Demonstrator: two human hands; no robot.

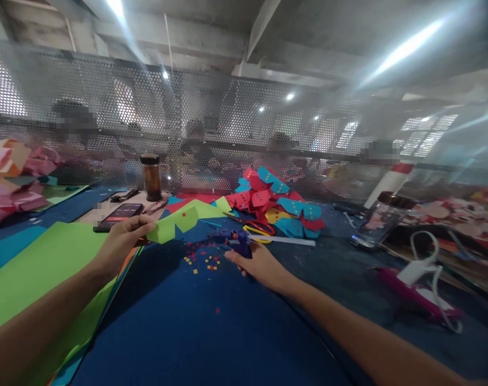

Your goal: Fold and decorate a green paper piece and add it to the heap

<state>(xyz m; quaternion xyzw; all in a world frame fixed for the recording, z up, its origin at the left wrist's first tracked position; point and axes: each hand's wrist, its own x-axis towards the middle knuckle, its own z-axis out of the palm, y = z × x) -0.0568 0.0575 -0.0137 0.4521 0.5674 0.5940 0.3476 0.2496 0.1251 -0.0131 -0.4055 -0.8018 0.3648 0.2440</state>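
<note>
My left hand (pixel 125 236) pinches one end of a folded green paper strip (pixel 183 219) that zigzags out to the right above the blue table (pixel 211 332). My right hand (pixel 256 262) is wrapped round the handle of a purple glue gun (pixel 238 240), whose nozzle points left towards the strip. Small red and yellow paper squares (pixel 201 260) lie scattered on the table between the two hands. Just beyond the gun lie yellow-handled scissors (pixel 257 229) and a white glue stick (pixel 286 240).
Green paper sheets (pixel 38 262) lie under my left arm. A phone (pixel 118 216) and a brown jar (pixel 151 177) stand behind. A heap of red and blue paper shapes (pixel 276 201) sits at centre back, a glass jar (pixel 378 220) and pink tool (pixel 412 292) at right. Behind a mesh screen (pixel 227 123), other people sit.
</note>
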